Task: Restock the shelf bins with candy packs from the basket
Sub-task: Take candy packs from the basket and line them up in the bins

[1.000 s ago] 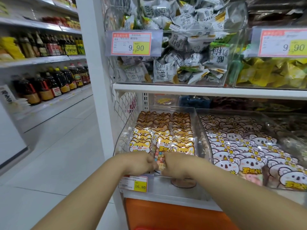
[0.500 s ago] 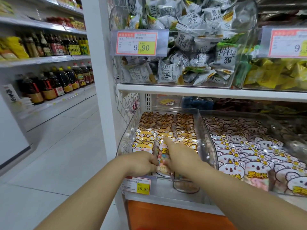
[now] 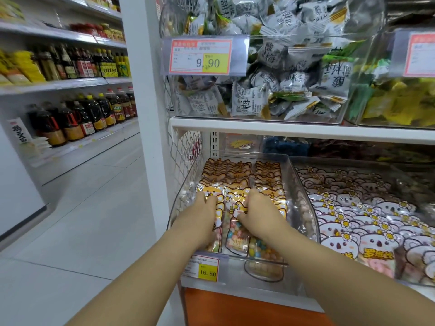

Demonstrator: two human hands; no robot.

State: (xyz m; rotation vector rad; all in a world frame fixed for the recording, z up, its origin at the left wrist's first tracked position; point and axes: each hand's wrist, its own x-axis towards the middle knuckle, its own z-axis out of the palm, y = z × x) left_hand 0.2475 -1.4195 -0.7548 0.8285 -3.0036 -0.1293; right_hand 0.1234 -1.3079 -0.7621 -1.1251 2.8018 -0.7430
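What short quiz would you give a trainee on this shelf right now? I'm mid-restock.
1. True or false: the left hand and the right hand both hold cat packs in the clear bin.
2. The price tag on that bin's front reads: A 9.90, B 16.80, C 12.50.
3. Fill in: the neighbouring packs to the right show a ____ face.
Key: 1 true; 2 B; 3 koala.
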